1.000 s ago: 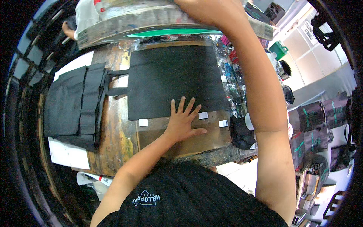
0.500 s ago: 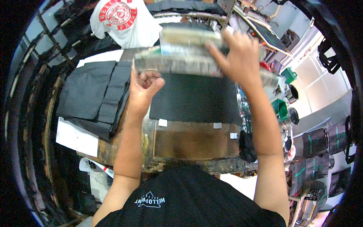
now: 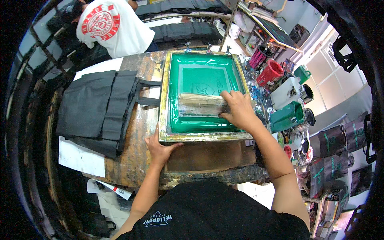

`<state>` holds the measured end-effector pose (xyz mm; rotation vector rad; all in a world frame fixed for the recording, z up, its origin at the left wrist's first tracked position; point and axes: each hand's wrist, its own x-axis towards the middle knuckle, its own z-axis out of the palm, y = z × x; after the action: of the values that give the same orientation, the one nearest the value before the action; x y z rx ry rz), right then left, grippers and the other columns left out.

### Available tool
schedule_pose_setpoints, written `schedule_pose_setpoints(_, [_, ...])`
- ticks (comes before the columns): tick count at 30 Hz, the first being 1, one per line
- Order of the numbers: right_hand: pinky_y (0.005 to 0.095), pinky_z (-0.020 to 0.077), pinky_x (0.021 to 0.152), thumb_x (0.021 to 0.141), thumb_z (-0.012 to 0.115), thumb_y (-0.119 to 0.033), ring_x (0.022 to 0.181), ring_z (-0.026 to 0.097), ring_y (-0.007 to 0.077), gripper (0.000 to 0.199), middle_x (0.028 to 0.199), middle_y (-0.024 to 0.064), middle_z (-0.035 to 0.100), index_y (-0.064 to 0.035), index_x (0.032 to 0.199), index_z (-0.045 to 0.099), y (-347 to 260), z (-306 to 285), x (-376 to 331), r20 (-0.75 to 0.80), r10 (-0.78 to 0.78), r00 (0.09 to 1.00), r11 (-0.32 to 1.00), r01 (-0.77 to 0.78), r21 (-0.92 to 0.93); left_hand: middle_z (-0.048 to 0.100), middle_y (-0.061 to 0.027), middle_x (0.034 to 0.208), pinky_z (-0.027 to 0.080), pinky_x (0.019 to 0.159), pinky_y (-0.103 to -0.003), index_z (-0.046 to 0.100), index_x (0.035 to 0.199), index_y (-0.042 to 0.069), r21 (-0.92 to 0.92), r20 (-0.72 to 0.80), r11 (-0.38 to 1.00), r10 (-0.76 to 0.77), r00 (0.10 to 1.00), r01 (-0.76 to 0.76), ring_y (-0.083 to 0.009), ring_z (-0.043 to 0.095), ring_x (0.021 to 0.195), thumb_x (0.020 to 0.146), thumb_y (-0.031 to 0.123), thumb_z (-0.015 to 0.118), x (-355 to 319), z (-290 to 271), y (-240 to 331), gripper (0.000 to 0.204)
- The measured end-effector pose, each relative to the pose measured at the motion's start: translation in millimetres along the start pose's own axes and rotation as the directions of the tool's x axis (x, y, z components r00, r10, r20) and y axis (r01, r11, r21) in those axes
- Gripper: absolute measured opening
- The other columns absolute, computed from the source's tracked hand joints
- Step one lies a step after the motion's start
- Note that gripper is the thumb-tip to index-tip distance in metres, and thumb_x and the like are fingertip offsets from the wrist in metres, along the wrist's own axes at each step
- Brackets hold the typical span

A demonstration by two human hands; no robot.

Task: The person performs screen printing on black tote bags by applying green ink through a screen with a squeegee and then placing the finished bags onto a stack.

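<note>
I have swung the screen [image 3: 204,98] down flat onto the table [image 3: 132,160], my left hand [image 3: 160,148] spread open bracing its near corner, my right hand [image 3: 238,110] gripping the squeegee [image 3: 202,105] mid-screen, the pull seemingly just started.

We saw a brightly and evenly lit scene, with the light falling from overhead. The wet green mesh of the printing screen [image 3: 204,80] carried soft glare, and only faint shadows lay under the frame on the worktop [image 3: 132,160]. The centre stayed sharp. Toward the rim the fisheye bent straight edges, things smeared and shrank, and a black ring closed the picture's corners.
</note>
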<state>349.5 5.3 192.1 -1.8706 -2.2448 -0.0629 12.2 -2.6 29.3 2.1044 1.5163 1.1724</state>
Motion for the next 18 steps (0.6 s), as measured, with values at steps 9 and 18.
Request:
schedule_pose_setpoints(9, [0.0489,0.0362,0.092,0.072,0.091,-0.023,0.107,0.056,0.0312,0.064,0.105,0.0103,0.057,-0.0143,0.127,0.058,-24.8,32.3,-35.5,-0.017,-0.011,1.0,0.998,0.01,-0.056,0.076,-0.0116,0.119,0.039,0.093,-0.041,0.047,0.158,-0.003,0.083,0.065,0.997,-0.012,0.998,0.007,-0.0271,0.064,0.097,0.052,0.06,0.1,-2.8,-3.7,-3.0,0.134])
schedule_pose_setpoints(18, [0.0497,0.0379,0.091,0.069,0.09,-0.017,0.107,0.057,0.0303,0.066,0.108,0.0083,0.058,-0.0158,0.127,0.058,30.6,77.5,74.0,-0.185,-0.05,0.982,0.987,0.02,-0.159,0.073,-0.0138,0.124,0.04,0.092,-0.042,0.05,0.156,-0.003,0.051,0.09,0.999,-0.004,0.996,0.0,-0.0311,0.057,0.097,0.05,0.058,0.1,-0.6,-7.4,-1.9,0.132])
